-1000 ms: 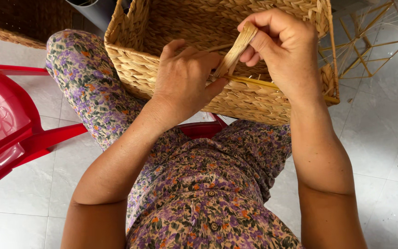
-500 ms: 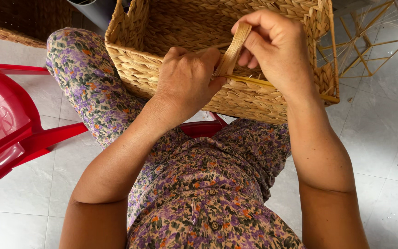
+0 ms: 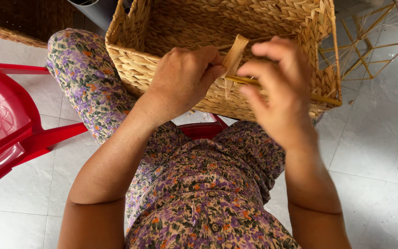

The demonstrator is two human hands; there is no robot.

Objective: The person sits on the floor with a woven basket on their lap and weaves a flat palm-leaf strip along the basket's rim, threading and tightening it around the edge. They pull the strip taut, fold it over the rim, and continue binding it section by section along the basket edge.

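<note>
Rectangular woven straw basket [image 3: 171,69] rests on lap, tipped toward person, near rim under both hands. Left hand [image 3: 183,80] on near wall, thumb and fingers pinched on flat pale straw strip [image 3: 234,54] standing up at rim. Right hand [image 3: 279,92] just beside strip, fingers spread loose, holding nothing, hovering over thin yellow wire rim [image 3: 321,97]. Red plastic chair [image 3: 10,133] at left. Gold wire frame [image 3: 369,41] on tiled floor at right.

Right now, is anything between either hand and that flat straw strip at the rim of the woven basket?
Nothing visible. The left hand already pinches the straw strip at the basket rim. The right hand is spread just beside it, fingers loose, with only open air between. Whether it touches the strip cannot be told.
</note>
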